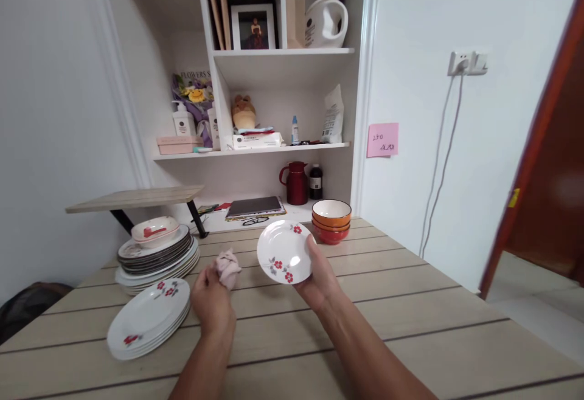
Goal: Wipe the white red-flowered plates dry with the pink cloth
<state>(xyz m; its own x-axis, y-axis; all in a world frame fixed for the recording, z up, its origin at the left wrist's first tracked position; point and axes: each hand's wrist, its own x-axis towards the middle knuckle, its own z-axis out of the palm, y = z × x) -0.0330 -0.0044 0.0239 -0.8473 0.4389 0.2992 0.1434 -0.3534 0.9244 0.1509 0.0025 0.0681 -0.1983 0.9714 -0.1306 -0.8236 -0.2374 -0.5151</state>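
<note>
My right hand (pixel 319 278) holds a small white plate with red flowers (pixel 283 250) tilted up above the wooden table (pixel 410 339), its face turned toward me. My left hand (pixel 210 303) is closed around a crumpled pinkish cloth (pixel 228 267) just left of the plate, not touching it. A short stack of white flowered plates (pixel 148 317) lies on the table to the left of my left hand.
A taller stack of dark and white plates with a small dish on top (pixel 157 248) sits at the back left. Stacked orange bowls (pixel 331 220) stand behind the held plate. Shelves with a red jug (pixel 295 182), bottles and a tablet line the wall.
</note>
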